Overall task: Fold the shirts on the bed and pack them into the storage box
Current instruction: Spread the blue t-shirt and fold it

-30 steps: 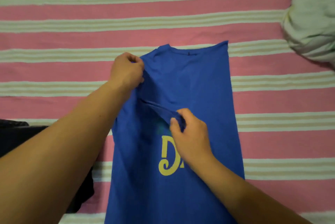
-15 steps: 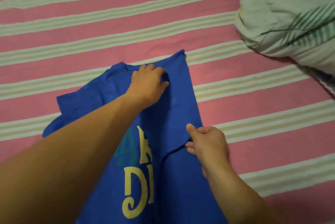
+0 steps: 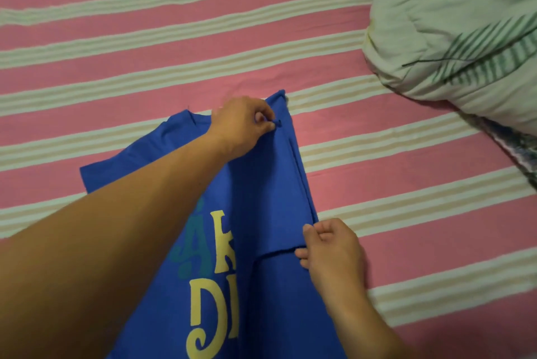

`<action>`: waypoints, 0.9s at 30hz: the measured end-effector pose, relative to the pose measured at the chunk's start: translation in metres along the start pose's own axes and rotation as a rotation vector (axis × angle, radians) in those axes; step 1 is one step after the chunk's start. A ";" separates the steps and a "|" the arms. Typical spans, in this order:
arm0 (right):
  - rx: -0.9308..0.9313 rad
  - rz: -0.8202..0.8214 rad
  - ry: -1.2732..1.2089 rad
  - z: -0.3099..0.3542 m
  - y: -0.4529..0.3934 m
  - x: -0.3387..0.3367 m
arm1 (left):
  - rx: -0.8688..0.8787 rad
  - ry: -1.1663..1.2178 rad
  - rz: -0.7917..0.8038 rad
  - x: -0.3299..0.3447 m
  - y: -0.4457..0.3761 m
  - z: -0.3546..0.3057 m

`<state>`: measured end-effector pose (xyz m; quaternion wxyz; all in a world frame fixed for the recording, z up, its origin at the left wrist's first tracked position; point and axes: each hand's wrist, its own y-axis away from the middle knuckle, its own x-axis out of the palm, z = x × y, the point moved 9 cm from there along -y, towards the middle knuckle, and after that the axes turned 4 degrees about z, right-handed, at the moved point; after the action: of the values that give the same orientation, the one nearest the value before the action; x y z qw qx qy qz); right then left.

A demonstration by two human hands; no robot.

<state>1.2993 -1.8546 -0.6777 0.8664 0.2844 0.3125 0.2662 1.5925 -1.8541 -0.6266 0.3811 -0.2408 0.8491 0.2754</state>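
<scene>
A blue shirt [image 3: 270,190] with yellow and teal lettering lies face up on the pink and cream striped bed [image 3: 174,38]. Its right side is folded inward over the print, and the left sleeve is spread flat. My left hand [image 3: 242,123] pinches a small tuck of blue fabric near the collar at the top of the fold. My right hand [image 3: 331,245] grips the folded sleeve hem at the shirt's right edge. No storage box is in view.
A bunched pale green quilt [image 3: 453,33] with dark green leaf print sits at the upper right of the bed. Striped sheet stretches above and to the right of the shirt.
The view has swung right, so the quilt shows more. The shirt's right side now lies folded over the print. My left hand went from pressing on the collar area to pinching fabric there.
</scene>
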 end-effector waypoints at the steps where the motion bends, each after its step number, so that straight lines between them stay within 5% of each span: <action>1: 0.000 -0.007 0.051 -0.002 0.000 -0.001 | 0.006 -0.054 0.024 0.010 0.000 0.000; 4: -0.028 -0.019 0.223 -0.004 -0.003 -0.002 | 0.028 -0.212 0.015 0.030 0.003 0.004; 10: -0.063 0.013 0.540 0.003 -0.006 -0.010 | 0.112 -0.240 -0.395 0.020 0.089 -0.012; 12: -0.181 0.003 0.704 0.023 0.000 -0.013 | 0.102 -0.330 -0.314 0.044 0.122 -0.006; 15: -0.725 -0.105 0.744 0.089 0.013 0.010 | -0.001 -0.414 -0.096 0.089 0.143 0.014; 18: -1.102 0.056 0.882 0.133 -0.012 0.073 | -0.033 -0.462 -0.002 0.122 0.143 0.024; 22: -0.983 0.132 1.332 0.127 -0.099 0.097 | -0.051 -0.467 0.011 0.134 0.138 0.029; 27: -0.870 0.043 1.381 0.126 -0.104 0.093 | -0.041 -0.344 0.166 0.122 0.135 0.027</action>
<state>1.4776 -1.9090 -0.7011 0.5061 -0.2998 0.6391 0.4956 1.4506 -1.7624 -0.6980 0.4919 -0.1269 0.7825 0.3601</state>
